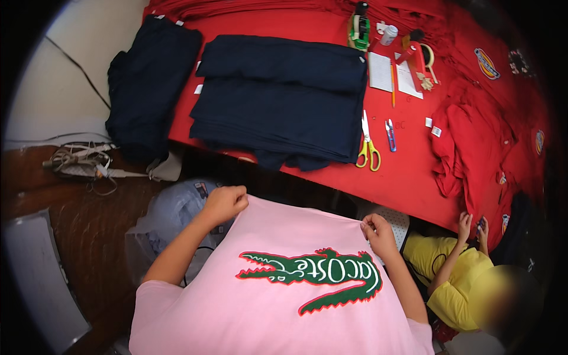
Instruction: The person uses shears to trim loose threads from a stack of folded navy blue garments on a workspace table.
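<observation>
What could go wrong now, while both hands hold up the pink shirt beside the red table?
1. The left hand and right hand pinch only the top edge of the pink shirt; it may slip or crease.
2. The yellow-handled scissors and the small blue snips lie loose on the red table; cloth swung over them might snag.
3. A person in a yellow top sits close to the right; the shirt could brush them.
</observation>
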Motion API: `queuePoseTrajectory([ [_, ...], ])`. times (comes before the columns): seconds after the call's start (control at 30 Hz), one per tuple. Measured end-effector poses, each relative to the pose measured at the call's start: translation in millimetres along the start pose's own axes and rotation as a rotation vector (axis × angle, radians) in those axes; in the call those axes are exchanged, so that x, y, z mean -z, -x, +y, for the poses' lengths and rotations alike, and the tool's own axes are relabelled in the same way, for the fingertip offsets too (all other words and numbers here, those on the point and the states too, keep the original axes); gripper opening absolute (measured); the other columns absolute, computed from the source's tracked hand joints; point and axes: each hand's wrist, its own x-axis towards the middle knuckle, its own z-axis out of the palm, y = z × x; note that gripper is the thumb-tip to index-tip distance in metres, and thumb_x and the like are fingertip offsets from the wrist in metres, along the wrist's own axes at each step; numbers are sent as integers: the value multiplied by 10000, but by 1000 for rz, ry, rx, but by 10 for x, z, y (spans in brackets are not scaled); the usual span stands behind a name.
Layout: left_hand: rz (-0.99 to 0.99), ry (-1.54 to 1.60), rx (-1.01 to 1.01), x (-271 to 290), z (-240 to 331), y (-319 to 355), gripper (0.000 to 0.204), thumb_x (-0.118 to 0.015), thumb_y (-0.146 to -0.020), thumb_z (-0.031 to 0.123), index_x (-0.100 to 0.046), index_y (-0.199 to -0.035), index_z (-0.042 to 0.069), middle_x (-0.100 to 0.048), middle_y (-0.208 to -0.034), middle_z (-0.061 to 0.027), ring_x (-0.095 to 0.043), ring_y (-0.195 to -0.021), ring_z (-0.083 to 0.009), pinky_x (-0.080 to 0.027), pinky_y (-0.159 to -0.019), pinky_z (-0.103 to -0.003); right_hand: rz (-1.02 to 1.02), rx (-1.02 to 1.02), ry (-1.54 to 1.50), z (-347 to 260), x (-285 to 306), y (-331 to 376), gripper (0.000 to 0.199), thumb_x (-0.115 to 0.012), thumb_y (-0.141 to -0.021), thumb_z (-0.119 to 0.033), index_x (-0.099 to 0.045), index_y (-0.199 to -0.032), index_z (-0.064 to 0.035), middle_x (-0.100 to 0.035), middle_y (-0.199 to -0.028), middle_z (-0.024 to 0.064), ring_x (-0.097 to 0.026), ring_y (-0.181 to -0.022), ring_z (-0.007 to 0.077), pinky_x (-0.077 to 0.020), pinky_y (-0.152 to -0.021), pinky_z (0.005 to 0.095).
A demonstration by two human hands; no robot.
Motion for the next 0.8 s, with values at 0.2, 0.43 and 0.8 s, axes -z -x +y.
queuePoseTrajectory([
  [0.2, 33, 98, 63, -83, -142, -73, 297, -602, -1012, 306, -634, -846, 61, -686, -768, -165, -678, -746, -405, -512, -680, -502, -153, -47, -40, -192, 196, -582, 66, -710, -994, -78, -687, -978, -19, -649, -811, 6, -595, -699, 81, -502, -645, 269],
  [0.43, 394, 920, 107, 337, -247, -735, 232, -627, -1075, 208, -720, -1153, 10, -740, -1031, -43, -682, -895, -118, -542, -797, -273, 594, 121, 311, -459, 439, -1463, 203, -761, -975, -222, -698, -1000, -31, -683, -843, 95, -669, -782, 218, -533, -719, 371],
  [0.8, 575, 1533, 253, 344, -171, -1158, 455, -673, -1035, 135, -579, -1451, -24, -650, -1400, -168, -639, -1280, -230, -533, -1043, -343, 756, 17, 906, -578, -138, -1652, 281, -774, -930, -300, -647, -1071, -92, -732, -1060, 112, -733, -948, 347, -591, -774, 480],
])
